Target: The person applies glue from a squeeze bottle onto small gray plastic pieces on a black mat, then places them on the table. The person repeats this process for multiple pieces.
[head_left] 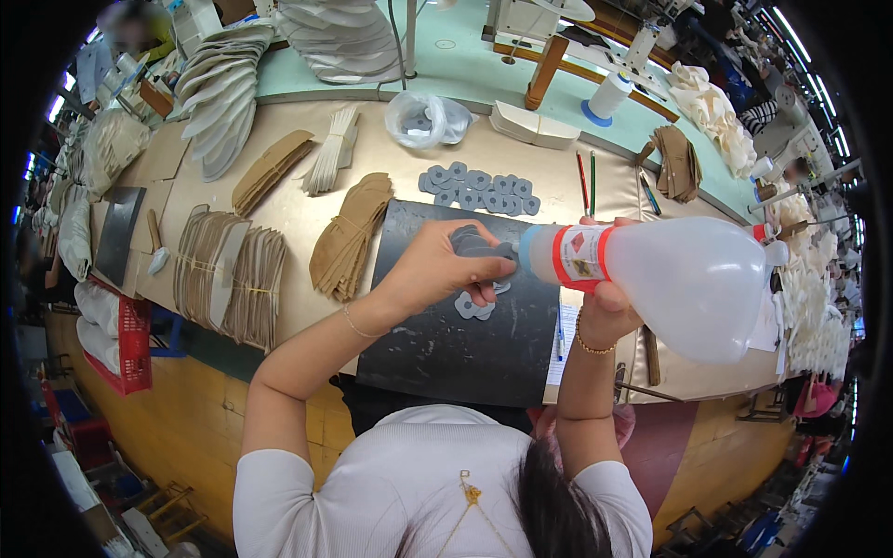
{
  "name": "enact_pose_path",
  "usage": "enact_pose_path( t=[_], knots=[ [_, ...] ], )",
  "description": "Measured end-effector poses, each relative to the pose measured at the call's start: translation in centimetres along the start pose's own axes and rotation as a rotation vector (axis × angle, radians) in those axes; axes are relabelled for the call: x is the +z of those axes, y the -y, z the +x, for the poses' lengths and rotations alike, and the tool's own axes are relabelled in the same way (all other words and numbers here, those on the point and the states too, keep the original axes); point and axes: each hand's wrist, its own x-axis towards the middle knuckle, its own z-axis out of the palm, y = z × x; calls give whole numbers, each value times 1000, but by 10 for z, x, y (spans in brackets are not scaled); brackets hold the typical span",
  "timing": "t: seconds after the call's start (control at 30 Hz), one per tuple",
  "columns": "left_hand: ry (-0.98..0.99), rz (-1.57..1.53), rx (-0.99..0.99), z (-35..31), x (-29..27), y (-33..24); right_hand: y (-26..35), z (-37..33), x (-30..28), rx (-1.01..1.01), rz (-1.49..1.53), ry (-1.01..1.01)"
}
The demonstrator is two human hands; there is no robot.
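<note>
My left hand (456,265) is closed around a small stack of grey die-cut patches (473,242), held above a black cutting mat (437,349). My right hand (609,298) grips a translucent white plastic bottle (693,279) by its neck, over a red-edged label. The bottle lies tilted on its side, its pale blue tip pointing left and close to the patches. Below my left hand, a few more grey patches (474,307) rest on the mat. Beyond the mat's far edge, several grey patches (479,189) with holes are laid out in rows.
Banded brown card pieces (351,232) stand left of the mat, with more bundled pieces (228,270) farther left. A plastic bag (428,121) holding grey patches sits at the back. Red and green pencils (588,181) lie at right. A thread cone (609,98) stands behind them.
</note>
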Motion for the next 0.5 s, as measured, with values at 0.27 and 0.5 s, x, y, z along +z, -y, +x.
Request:
enact_pose_path(
  t=[0.27, 0.5],
  knots=[
    [-25, -130, -28, -2, 1, 1, -5, 10, -6, -232, -85, -119],
    [-47, -84, 26, 4, -6, 7, 4, 2, 1, -160, -32, -77]
  ],
)
